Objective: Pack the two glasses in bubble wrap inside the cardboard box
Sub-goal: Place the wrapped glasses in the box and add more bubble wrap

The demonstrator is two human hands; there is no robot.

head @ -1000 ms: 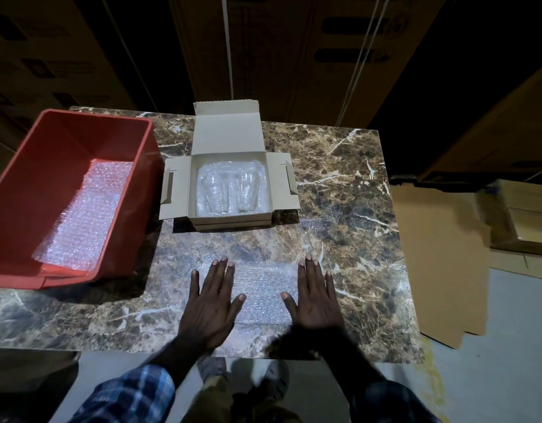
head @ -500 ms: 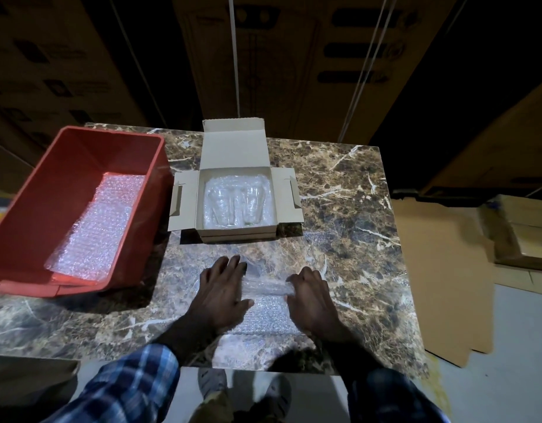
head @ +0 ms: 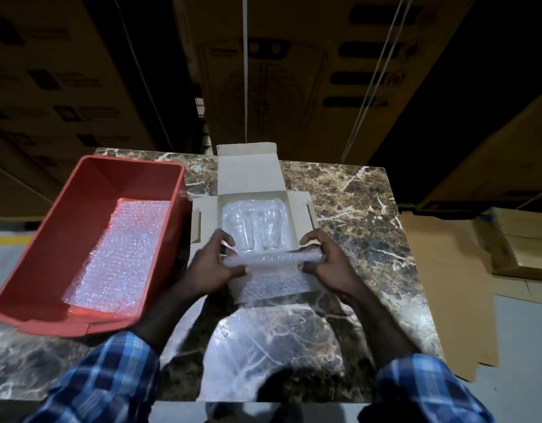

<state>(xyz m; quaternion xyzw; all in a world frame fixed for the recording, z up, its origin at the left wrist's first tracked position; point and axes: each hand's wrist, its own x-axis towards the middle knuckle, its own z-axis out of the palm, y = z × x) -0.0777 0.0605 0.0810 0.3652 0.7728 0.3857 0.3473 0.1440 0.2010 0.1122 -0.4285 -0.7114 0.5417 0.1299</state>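
Only one cam, head-worn, wide-angle, looking fwd and steeply down over the marble table [head: 370,209], sitting close above it; both hands [head: 215,267] are showing at frame centre, sleeves at bottom edge, red bin [head: 28,288] at left, stacked cartons filling the top, floor at right

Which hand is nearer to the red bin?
Left. The left hand grips the bubble wrap roll just right of the red bin; the right hand holds the roll's far end.

Red bin [head: 89,239] crowds the cardboard box [head: 250,178] leftward; bare tabletop [head: 355,215] rightward.
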